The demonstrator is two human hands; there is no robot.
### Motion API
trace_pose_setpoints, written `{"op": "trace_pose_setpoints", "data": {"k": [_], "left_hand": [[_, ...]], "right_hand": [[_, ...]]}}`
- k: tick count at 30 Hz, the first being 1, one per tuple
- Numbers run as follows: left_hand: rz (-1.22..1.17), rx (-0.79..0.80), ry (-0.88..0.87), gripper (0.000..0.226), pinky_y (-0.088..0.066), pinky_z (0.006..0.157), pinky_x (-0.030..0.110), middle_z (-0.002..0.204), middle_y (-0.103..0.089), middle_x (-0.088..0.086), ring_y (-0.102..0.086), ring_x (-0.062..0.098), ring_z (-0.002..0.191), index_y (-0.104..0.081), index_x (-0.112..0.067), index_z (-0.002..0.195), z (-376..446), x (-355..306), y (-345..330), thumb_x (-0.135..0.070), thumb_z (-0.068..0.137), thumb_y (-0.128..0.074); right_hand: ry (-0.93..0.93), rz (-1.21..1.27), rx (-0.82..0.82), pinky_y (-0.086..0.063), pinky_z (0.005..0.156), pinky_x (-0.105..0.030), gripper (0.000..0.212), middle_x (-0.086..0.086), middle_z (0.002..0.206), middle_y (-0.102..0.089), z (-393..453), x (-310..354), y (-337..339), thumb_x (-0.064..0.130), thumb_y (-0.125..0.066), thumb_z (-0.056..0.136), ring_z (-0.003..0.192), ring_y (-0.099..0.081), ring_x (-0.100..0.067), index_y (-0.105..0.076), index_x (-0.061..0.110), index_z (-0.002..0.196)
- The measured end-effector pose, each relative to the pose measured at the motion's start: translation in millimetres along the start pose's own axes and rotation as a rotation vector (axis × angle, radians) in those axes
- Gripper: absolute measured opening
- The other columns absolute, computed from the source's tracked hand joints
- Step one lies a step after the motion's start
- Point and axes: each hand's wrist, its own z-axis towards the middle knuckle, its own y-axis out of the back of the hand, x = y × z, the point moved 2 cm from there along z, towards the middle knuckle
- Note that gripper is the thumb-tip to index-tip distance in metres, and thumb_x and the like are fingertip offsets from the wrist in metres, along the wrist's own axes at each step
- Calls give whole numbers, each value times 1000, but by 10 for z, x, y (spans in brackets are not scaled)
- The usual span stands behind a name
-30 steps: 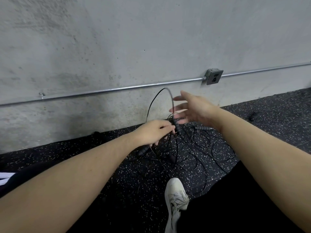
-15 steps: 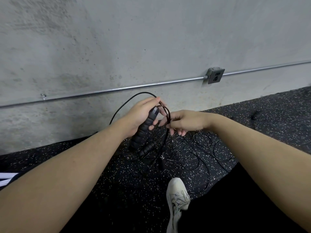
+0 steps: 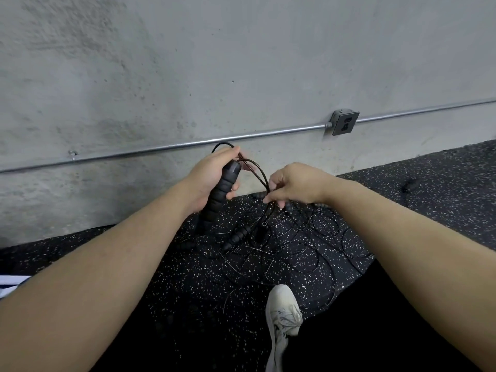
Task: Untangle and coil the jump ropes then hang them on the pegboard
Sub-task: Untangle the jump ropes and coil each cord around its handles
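Observation:
My left hand point(image 3: 212, 178) grips a black ribbed jump rope handle point(image 3: 221, 193), held upright and slightly tilted, with a thin black cord looping out of its top. My right hand point(image 3: 294, 185) pinches that cord point(image 3: 260, 174) just to the right of the handle. Below both hands a tangle of thin black ropes point(image 3: 290, 245) lies on the speckled black floor, with another ribbed handle point(image 3: 237, 237) lying loose in it. Part of a further handle point(image 3: 319, 204) shows under my right wrist. No pegboard is in view.
A grey concrete wall point(image 3: 241, 63) rises straight ahead with a metal conduit point(image 3: 161, 150) and an outlet box point(image 3: 345, 122) on it. My white shoe point(image 3: 283, 315) and black trouser leg sit at the lower right. A small dark object point(image 3: 409, 185) lies on the floor far right.
My left hand went from holding cords low on the floor to gripping a handle and raising it. My right hand closed from open fingers to a pinch on the cord.

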Motion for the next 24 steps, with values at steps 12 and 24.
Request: {"op": "trace_pose_setpoints", "data": {"k": [12,24], "left_hand": [[51,-103,5,36,-39,43,22,101,-78,5,-48,13,47,-68,-17,114,57,41,215,-48,99,-58],[177,-495,-93,4,-40,44,26,75,-54,3,-48,15,54,-52,-35,102,37,77,716,-34,103,-56]], "right_hand": [[-54,229,-213,-56,74,-34,49,-2,55,-67,57,210,18,55,-47,102,60,-66,-31,-51,18,69],[-58,793,-184,-56,56,-31,48,1,52,-37,203,429,42,48,-42,106,48,-43,-16,-39,20,67]]}}
